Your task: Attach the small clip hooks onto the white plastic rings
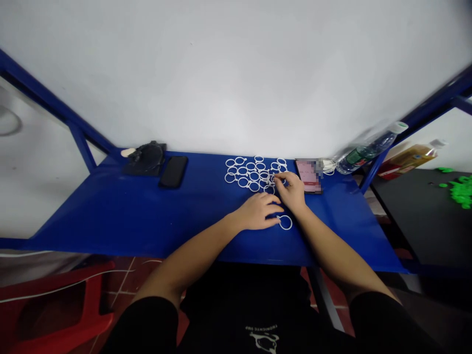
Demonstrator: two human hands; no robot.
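White plastic rings with small tabs (254,191) lie in a cluster on the blue table (206,216). My right hand (292,191) is at the cluster's right side, its thumb and forefinger pinched together on one of the rings there. That ring is partly hidden by the fingers. Just nearer to me, my left hand (258,212) rests palm down with its fingers apart. The thumb tip of this hand reaches the tab of a single white ring (291,224), which lies apart from the others.
A black phone (173,172) and a dark crumpled item (149,156) lie at the left. Right of the rings are a lit phone (308,179), a white cable (329,166) and a tilted clear bottle (372,149). Beyond the frame are a yellowish bottle (409,160) and green pieces (461,191).
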